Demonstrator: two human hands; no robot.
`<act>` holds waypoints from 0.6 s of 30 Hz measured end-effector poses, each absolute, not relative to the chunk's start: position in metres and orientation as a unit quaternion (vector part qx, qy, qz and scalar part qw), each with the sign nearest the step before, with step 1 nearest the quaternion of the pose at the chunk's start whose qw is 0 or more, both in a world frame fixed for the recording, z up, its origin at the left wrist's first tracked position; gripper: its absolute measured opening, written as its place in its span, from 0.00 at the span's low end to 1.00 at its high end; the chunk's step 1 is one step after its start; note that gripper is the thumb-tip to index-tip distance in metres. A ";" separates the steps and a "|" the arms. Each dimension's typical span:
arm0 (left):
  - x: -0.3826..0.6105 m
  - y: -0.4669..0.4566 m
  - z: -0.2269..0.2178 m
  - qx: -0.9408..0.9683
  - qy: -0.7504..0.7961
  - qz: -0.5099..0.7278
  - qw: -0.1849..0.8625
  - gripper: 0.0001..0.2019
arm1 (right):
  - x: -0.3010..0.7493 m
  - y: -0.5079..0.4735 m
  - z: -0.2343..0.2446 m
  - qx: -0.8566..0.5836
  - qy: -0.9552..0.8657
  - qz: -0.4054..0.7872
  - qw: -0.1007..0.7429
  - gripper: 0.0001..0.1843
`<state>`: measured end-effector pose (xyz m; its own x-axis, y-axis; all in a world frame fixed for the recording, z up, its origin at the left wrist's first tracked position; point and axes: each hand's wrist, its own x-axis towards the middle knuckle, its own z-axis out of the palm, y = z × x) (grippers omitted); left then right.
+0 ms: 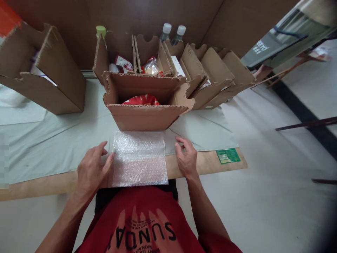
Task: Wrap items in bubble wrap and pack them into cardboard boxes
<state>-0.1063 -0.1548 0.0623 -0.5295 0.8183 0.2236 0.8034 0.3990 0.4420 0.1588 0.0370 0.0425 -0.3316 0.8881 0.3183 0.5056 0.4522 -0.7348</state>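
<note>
A clear sheet or pouch of bubble wrap (140, 160) lies flat at the table's front edge, between my two hands. My left hand (93, 165) is at its left side, fingers apart, with the thumb touching or just over that edge. To the right of the wrap, my right hand (186, 156) rests with loosely curled, parted fingers and holds nothing. Directly behind the wrap stands an open cardboard box (144, 117), with a red packet (142, 100) showing inside.
Behind it, a row of cardboard boxes (216, 70) holds packets and papers. Two white-capped bottles (165, 31) and a yellow-green cap (100, 31) rise there. Another cardboard box (63, 73) stands left. A green card (228, 156) lies at the table's right end.
</note>
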 end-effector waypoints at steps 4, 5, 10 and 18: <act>-0.094 -0.133 0.057 0.621 0.738 0.264 -0.006 0.15 | 0.121 0.006 0.044 -0.283 -0.892 0.203 0.289 0.16; -0.092 -0.126 0.052 0.637 0.727 0.257 0.000 0.15 | 0.109 0.000 0.043 -0.242 -0.918 0.194 0.247 0.17; -0.099 -0.109 0.024 0.634 0.730 0.252 0.044 0.14 | 0.098 0.008 0.029 -0.229 -0.955 0.152 0.112 0.24; -0.113 -0.125 0.039 0.610 0.711 0.315 0.151 0.16 | 0.220 0.016 0.037 -0.327 -0.929 0.082 0.154 0.24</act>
<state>-0.1130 -0.1248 0.0390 -0.2111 0.9627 0.1695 0.7719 0.0578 0.6331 0.2199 0.0156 0.0370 -0.7388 0.6325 0.2325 0.5819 0.7728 -0.2534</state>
